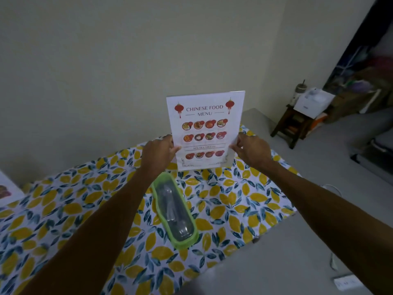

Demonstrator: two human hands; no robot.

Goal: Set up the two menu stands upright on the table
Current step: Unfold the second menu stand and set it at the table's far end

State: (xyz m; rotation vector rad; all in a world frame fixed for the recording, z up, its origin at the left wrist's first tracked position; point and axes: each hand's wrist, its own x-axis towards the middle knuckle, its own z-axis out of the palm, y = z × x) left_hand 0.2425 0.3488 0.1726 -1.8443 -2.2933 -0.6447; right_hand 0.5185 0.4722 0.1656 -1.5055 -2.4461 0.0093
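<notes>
A white menu stand headed "Chinese Food Menu" stands upright near the far edge of the table, which wears a lemon-print cloth. My left hand grips the stand's left edge low down. My right hand grips its right edge at the same height. The stand's base touches the cloth, or sits just above it. A second menu shows only as a white corner at the far left edge of the view.
A green-rimmed clear box holding cutlery lies on the cloth just in front of the stand, between my forearms. A wooden stool with a white box stands on the floor at the right. A wall runs behind the table.
</notes>
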